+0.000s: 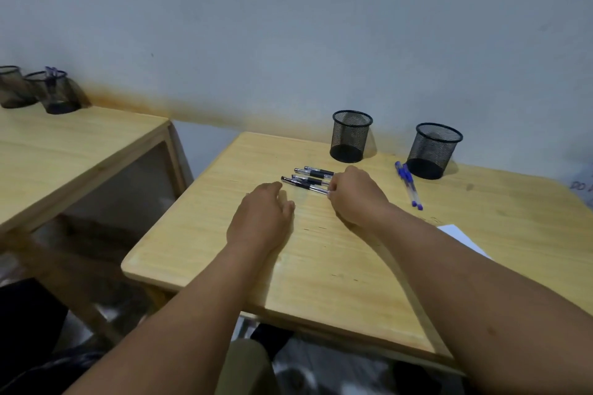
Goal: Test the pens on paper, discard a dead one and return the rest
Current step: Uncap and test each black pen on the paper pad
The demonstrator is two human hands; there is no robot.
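Several black pens [308,179] lie side by side on the wooden table [321,250], pointing left. My right hand [356,196] rests at their right ends with curled fingers touching them; whether it grips one I cannot tell. My left hand [264,218] lies palm down on the table just left of and nearer than the pens, holding nothing. Two blue pens [409,184] lie further right. A white sheet of paper [462,237] peeks out behind my right forearm. Two black mesh pen cups, one [351,136] behind the pens and another [434,151] to its right, appear empty.
A second wooden table [64,154] stands to the left across a gap, with two dark mesh cups [38,91] on it, one holding blue pens. A pale wall runs right behind both tables. Dark floor and legs show below the table's near edge.
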